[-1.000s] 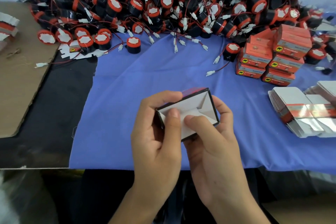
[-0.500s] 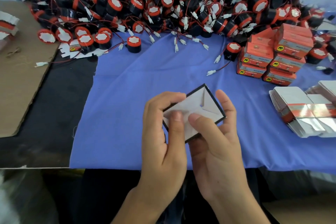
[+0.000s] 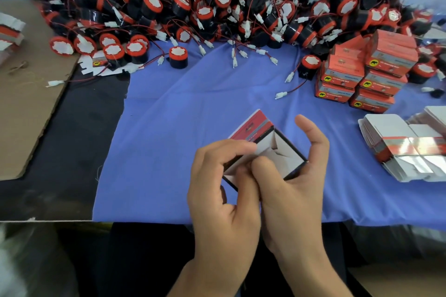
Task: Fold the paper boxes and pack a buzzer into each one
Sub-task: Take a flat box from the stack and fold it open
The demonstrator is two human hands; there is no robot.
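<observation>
1. Two hands hold one paper box [image 3: 287, 153] just above the blue cloth [image 3: 181, 128], near the middle of the tabletop's near edge. Its open mouth tilts up toward the camera and shows the white inside. I judge that the bottom flaps are being locked, and no buzzer is in it yet.
2. One hand, the left hand [image 3: 222, 190], curls its fingers close together over the box's left wall. Its thumb sits against the near side, so the wall is pinched between them, probably to keep the box square.
3. Opposite it, the right hand [image 3: 292, 190] pushes its thumb tip down onto a white flap inside the box, right beside the left thumb. Its index finger arches up, apart from the box's right edge. The other fingers are hidden behind the box, so I cannot tell how they lie; they probably brace it from below.
4. Both wrists rise from the near edge with the palms turned toward each other.
5. One red lid flap [image 3: 255, 125] sticks out toward the far left, open, which leaves the mouth free for loading.
6. Many buzzers [image 3: 217, 2] lie heaped along the far edge, and a loose buzzer [image 3: 178, 56] stands nearer on the cloth.
7. Several packed boxes [image 3: 362, 75] are stacked toward the far right corner. Flat boxes [image 3: 398, 149] lie at the right edge, near the right hand, likely for easy picking.
</observation>
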